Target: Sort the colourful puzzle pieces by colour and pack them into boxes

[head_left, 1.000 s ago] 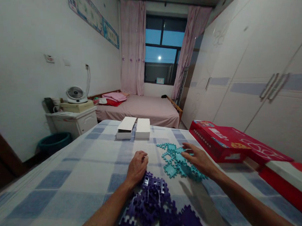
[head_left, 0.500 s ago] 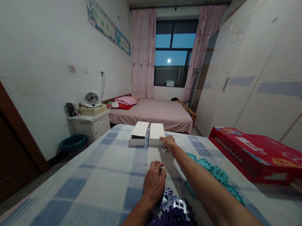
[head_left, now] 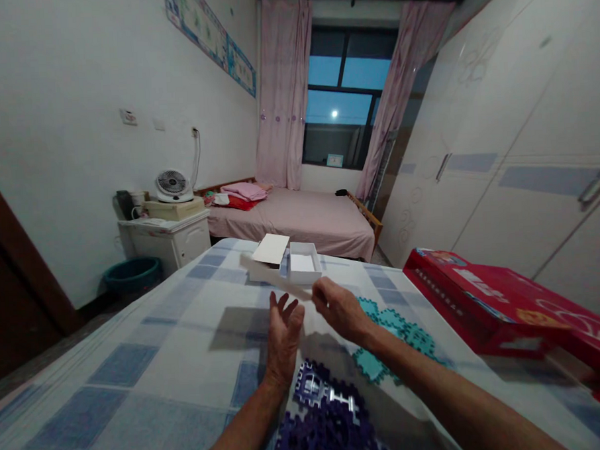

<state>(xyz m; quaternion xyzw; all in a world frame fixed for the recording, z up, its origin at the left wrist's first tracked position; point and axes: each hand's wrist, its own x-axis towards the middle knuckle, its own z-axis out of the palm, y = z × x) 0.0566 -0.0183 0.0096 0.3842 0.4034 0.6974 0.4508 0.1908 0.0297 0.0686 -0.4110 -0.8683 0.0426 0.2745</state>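
Note:
My right hand [head_left: 338, 309] is closed on one end of a white box lid [head_left: 275, 274], which is tipped nearly edge-on and blurred above the table. Facing it, my left hand [head_left: 283, 332] is empty, fingers apart, just below the lid. Behind them stands a white box [head_left: 305, 276] with its top off and its pale inside showing. To its left, a second white box [head_left: 272, 249] has its cover sitting askew. Dark purple toothed plastic pieces [head_left: 328, 423] lie in a heap nearest me. Teal toothed pieces [head_left: 399, 330] lie beyond my right forearm.
A large red box [head_left: 482, 303] lies at the right edge of the table, which has a blue-and-white checked cloth [head_left: 122, 365]. Past the table are a bed [head_left: 300, 218], a white cabinet with a fan [head_left: 173, 184] and a teal bin [head_left: 133, 273].
My right hand has lifted the lid off the right-hand white box and brought it nearer, to the left. My left hand has moved slightly left and spread its fingers. The view has shifted slightly.

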